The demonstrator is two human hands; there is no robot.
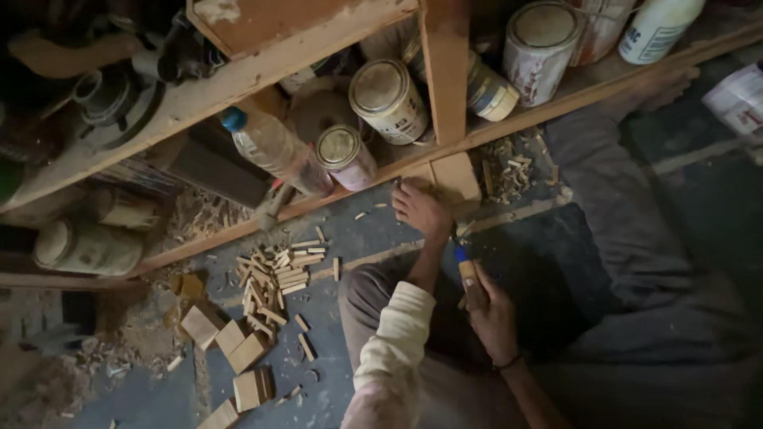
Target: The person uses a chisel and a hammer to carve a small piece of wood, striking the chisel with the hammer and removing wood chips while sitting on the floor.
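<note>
On the wooden shelf: a round tin [389, 99] with cream label, a smaller tin [346, 156] with pinkish label beside a clear plastic bottle [274, 149] with blue cap. Farther right, a paint-smeared can [540, 49] and a white labelled bottle [658, 28]. Lower left, two dusty cans [86, 246] lying sideways.

Shelf beam [445, 71], cans [389, 99] block fwd; floor [524, 262] free.

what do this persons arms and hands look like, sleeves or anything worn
The left arm wears a cream long sleeve, bunched above the wrist, leaving the left hand bare. The right hand is bare too, with a thin dark band around its wrist and no sleeve visible.
</note>
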